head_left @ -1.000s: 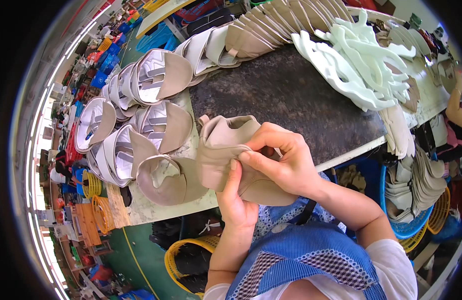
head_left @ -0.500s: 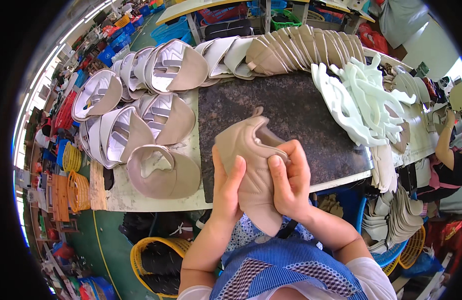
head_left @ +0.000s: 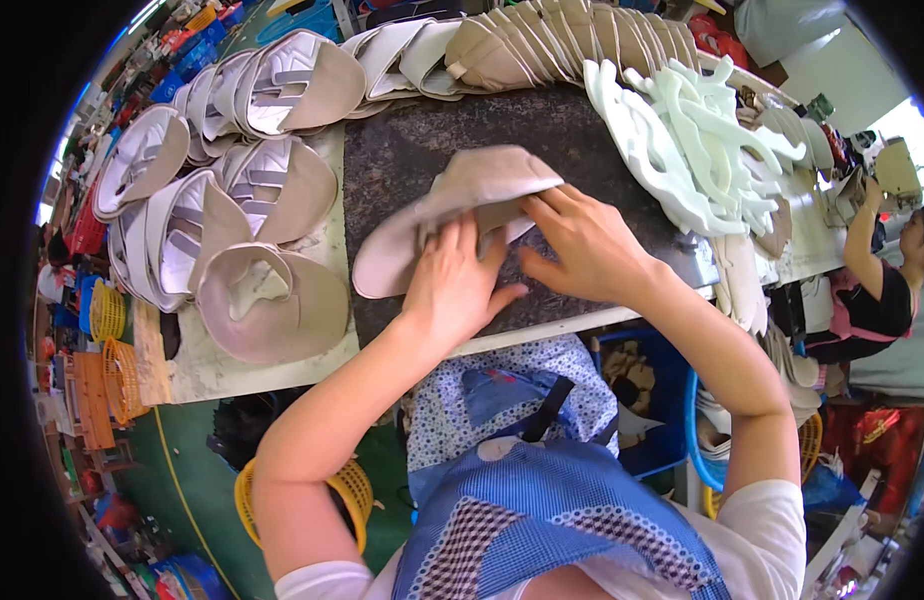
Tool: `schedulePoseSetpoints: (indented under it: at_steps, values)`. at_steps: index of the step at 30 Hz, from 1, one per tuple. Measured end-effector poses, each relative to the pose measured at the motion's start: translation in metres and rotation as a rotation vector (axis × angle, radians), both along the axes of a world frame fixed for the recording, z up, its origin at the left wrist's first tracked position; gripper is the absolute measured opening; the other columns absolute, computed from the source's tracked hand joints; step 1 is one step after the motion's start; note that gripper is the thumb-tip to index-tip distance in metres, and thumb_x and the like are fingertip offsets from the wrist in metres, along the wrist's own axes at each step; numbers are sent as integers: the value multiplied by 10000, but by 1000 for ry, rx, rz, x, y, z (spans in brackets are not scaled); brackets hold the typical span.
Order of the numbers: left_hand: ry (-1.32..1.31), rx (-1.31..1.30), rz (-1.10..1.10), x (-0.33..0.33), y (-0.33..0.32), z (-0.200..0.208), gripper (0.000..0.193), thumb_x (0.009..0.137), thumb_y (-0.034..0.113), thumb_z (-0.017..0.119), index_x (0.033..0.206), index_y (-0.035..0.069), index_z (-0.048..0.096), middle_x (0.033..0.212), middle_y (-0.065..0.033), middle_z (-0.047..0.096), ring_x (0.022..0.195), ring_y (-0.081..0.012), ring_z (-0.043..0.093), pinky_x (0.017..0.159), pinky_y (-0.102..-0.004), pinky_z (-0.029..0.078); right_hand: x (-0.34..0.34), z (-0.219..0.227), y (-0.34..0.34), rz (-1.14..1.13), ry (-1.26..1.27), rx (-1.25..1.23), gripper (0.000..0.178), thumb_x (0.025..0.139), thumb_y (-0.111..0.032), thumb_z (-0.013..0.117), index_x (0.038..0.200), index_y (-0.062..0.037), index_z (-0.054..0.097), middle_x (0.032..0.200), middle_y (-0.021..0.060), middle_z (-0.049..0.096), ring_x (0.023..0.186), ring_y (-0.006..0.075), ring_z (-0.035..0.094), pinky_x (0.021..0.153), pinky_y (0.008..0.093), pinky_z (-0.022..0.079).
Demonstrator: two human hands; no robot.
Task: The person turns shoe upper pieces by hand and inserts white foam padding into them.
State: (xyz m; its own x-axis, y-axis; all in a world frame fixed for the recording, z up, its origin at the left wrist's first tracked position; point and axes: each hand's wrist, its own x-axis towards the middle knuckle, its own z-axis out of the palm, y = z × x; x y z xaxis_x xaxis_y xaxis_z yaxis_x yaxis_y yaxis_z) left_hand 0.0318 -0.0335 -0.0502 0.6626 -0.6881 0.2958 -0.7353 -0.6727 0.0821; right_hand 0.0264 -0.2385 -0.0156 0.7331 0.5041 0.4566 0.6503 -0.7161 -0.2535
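Beige and soft-looking, a curved shoe-upper piece with a pale turned edge [head_left: 457,195] is held over a dark, mottled rectangular board [head_left: 582,140]. A broad band of that board runs between the piece and the stacks at the far side, leaving room to move away from the person; towards the right, a smaller stretch separates the right hand [head_left: 592,245] from a heap of wavy, pale-green foam strips [head_left: 697,150]. On the left, the piece's rounded end comes close to the board's side edge, and both forearms cross the near edge of the desk [head_left: 247,378].

The piece's long axis slants from near left to far right, its rounded end pointing left and towards the person, its hollow side facing the hands. The left hand [head_left: 452,280] reaches its fingers up under the rim; the right hand's fingers meet the right end. Both thumbs stand apart from the fabric, but the fingertips are partly hidden, so I cannot tell whether either grip pinches it.

The desk has a pale, marbled top, carrying nested beige-and-white uppers [head_left: 292,85] on the left and a fanned row of beige pieces [head_left: 572,45] at the back. Below lie green floor [head_left: 202,500] and a yellow plastic basket [head_left: 354,490].
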Motion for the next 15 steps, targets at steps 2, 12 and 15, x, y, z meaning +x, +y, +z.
schedulePoseSetpoints:
  at_steps: [2,12,15]
  values:
    - [62,127,7,-3,0,6,769,850,515,699,1369,-21,514,1388,-298,443,1250,-468,473,1029,-525,441,0,-11,-12,-54,83,-98,460,760,-188,682,1167,5,585,1139,177,634,1022,354,620,865,425,536]
    - [313,-422,65,39,0,23,473,821,193,734,1171,20,467,1099,-236,629,981,-426,641,822,-500,519,37,-27,13,-100,-56,-246,172,736,-71,671,908,-75,673,1010,84,661,975,261,652,774,368,564]
    - [181,-190,207,49,-20,11,389,763,100,727,1083,-4,533,980,-229,666,854,-389,687,746,-484,556,41,-31,16,-108,-92,-214,152,760,-81,651,910,-89,670,934,78,677,913,266,681,717,390,570]
